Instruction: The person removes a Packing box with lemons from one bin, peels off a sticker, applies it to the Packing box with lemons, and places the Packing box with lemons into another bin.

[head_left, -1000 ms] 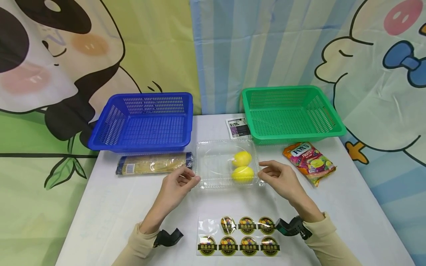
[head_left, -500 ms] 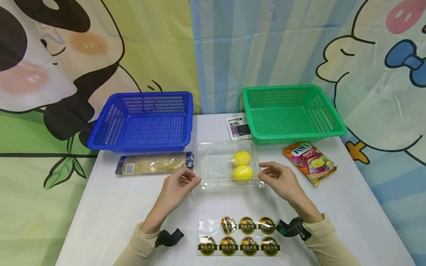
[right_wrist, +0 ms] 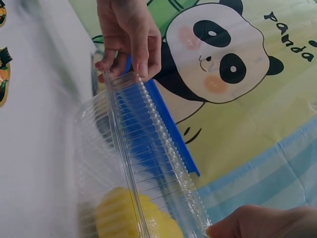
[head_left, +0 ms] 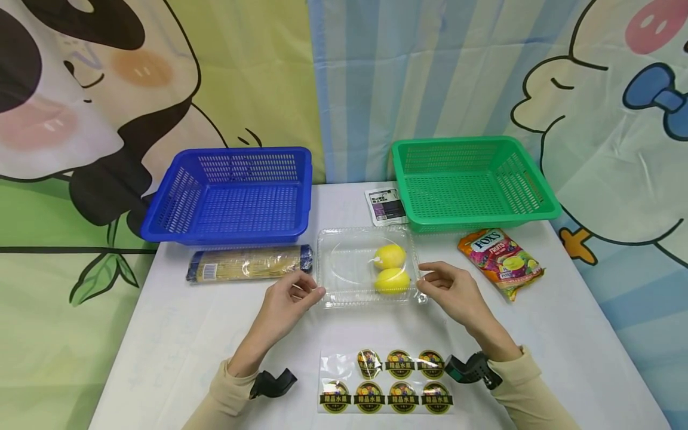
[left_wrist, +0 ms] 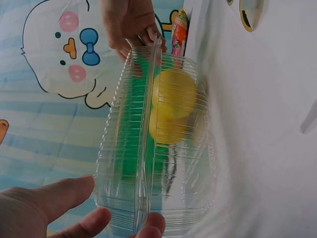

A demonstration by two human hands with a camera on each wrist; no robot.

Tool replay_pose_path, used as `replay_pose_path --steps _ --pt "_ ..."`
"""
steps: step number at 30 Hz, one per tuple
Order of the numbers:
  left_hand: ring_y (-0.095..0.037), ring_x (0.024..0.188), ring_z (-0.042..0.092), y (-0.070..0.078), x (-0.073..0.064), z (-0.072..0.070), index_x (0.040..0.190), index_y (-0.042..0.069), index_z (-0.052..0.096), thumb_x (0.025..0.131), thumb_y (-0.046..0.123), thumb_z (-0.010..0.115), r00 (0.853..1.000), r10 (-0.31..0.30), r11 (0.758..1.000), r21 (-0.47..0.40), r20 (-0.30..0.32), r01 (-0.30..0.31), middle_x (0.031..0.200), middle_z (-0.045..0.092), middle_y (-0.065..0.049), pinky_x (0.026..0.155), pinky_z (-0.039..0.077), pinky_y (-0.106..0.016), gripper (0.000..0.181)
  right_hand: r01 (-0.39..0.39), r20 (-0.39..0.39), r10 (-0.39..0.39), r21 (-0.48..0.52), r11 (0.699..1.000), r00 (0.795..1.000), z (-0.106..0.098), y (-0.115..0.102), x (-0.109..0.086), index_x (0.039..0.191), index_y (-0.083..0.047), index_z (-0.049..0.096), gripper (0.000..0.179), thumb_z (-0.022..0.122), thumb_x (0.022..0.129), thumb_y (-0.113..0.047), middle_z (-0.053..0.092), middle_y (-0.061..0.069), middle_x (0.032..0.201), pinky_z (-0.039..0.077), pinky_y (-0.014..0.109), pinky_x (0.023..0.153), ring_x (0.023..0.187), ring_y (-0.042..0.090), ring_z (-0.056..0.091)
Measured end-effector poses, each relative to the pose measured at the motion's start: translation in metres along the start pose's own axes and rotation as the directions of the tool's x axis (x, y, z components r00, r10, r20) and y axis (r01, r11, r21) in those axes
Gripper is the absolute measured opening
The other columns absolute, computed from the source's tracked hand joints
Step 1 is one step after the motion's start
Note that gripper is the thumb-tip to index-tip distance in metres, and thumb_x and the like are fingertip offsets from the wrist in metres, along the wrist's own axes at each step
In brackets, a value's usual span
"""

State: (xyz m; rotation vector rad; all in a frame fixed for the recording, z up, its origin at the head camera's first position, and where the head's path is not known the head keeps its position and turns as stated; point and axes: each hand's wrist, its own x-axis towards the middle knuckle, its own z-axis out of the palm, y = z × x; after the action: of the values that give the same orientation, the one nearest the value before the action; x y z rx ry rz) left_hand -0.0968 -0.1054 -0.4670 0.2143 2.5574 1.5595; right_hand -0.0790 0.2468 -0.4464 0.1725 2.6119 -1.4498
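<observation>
A clear plastic clamshell box (head_left: 346, 269) lies on the table with its lid down. Inside, at its right side, are two lemons (head_left: 392, 280), one behind the other. My left hand (head_left: 287, 301) pinches the box's front left corner at the rim. At the front right corner, my right hand (head_left: 454, 295) pinches the rim by the tab. The left wrist view has the near fingers (left_wrist: 74, 191) along the box's end, with the lemons (left_wrist: 173, 94) toward the far end. In the right wrist view the left hand (right_wrist: 131, 37) holds the far corner.
A blue basket (head_left: 226, 239) stands at back left, a green basket (head_left: 484, 224) at back right. A noodle pack (head_left: 249, 264) lies left of the box, a candy bag (head_left: 500, 263) right. Behind is a small packet (head_left: 387, 206). A sticker sheet (head_left: 338, 364) lies in front.
</observation>
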Motion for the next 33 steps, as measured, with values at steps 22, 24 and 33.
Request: replay_pose_path --steps 22,24,33 --pt "-0.015 0.088 0.069 -0.004 -0.002 0.002 0.098 0.018 0.070 0.093 0.029 0.082 1.000 -0.024 0.999 0.025 0.010 0.023 0.098 0.071 0.000 0.075 0.058 -0.030 0.017 -0.001 -0.015 0.001 -0.008 1.000 1.000 0.005 0.006 -0.002 0.136 -0.011 0.067 0.043 0.075 0.098 -0.028 0.074 0.016 0.116 0.056 0.027 0.074 0.095 0.018 0.072" --pt "-0.015 0.090 0.068 -0.004 -0.002 0.002 0.098 0.018 0.070 0.093 0.030 0.081 0.999 -0.029 0.999 0.036 0.012 0.029 0.099 0.071 0.000 0.077 0.058 -0.030 0.017 0.006 -0.019 -0.006 -0.004 1.000 1.000 0.005 0.007 -0.003 0.136 -0.011 0.067 0.042 0.074 0.098 -0.028 0.075 0.016 0.117 0.056 0.027 0.074 0.096 0.019 0.072" --pt "-0.015 0.095 0.068 0.002 -0.010 -0.004 0.106 0.020 0.071 0.099 0.037 0.073 1.000 -0.016 0.996 0.093 0.027 0.014 0.105 0.071 0.002 0.081 0.058 -0.031 0.019 0.032 -0.070 -0.038 -0.087 0.996 0.997 0.006 0.005 -0.012 0.137 -0.012 0.067 0.044 0.069 0.101 -0.038 0.073 0.015 0.125 0.061 0.038 0.085 0.108 0.030 0.073"
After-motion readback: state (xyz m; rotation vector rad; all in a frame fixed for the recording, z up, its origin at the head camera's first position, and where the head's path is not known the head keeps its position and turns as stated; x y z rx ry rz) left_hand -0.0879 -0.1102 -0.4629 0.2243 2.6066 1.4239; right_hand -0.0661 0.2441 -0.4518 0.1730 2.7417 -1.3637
